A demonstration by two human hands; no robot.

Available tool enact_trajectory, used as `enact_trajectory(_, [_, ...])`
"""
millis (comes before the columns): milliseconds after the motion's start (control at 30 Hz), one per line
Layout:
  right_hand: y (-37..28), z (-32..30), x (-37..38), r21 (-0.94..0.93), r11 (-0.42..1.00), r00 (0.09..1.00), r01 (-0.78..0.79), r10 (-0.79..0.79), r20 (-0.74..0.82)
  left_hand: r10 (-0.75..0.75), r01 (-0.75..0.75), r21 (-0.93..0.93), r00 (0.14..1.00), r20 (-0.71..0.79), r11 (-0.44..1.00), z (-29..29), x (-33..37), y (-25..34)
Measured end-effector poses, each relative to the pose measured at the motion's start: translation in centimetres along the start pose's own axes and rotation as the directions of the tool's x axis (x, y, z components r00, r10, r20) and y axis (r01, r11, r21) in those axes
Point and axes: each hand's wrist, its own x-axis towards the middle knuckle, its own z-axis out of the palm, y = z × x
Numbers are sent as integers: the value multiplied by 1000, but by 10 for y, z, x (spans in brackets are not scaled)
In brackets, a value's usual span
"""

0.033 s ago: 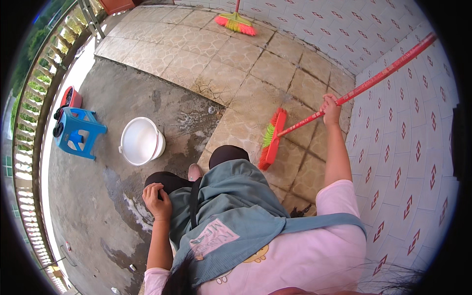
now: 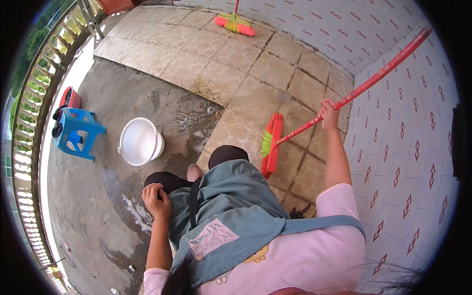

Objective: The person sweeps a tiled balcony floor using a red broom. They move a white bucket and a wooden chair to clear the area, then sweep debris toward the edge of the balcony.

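My right hand (image 2: 329,114) is closed round the long red handle of a broom (image 2: 273,150). The handle slants up from the head toward the tiled wall at the right. Its red head, with red and green bristles, is at the tiled floor just ahead of my right knee. My left hand (image 2: 156,200) rests on my left knee with fingers loosely bent and the thumb apart, holding nothing. A teal apron covers my lap.
A white bucket (image 2: 162,147) stands on wet concrete left of the raised tiled floor (image 2: 216,59). Beyond it are a blue stool (image 2: 93,129) and a red basin (image 2: 74,100) near the balustrade (image 2: 23,147). Another broom (image 2: 235,24) stands at the far wall.
The broom head has tilted and shifted slightly, showing more of its bristles. The handle's upper end has swung a little left. My left hand stays on the knee.
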Motion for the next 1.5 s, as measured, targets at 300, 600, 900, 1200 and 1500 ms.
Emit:
enact_trajectory(300, [-32, 10, -95, -138, 990, 982, -37, 62, 179, 4, -4, -2, 1000, 14, 1000, -3, -3, 2])
enact_trajectory(600, [-6, 53, -1, -52, 949, 951, 310, -310, 14, -13, 12, -18, 1000, -26, 1000, -5, -8, -2])
enact_trajectory(900, [-13, 26, 2, -115, 993, 1000, -17, 20, 23, -37, 37, -6, 999, -35, 999, -10, -16, -11])
enact_trajectory(1200, [-48, 37, -92, -275, 944, 920, -185, 265, 290, -16, 15, -44, 999, -28, 999, -5, -9, -3])
enact_trajectory(1500, [-65, 136, -98, -280, 960, 649, 10, 207, 733, -30, 29, -24, 999, -29, 999, -7, -10, -8])
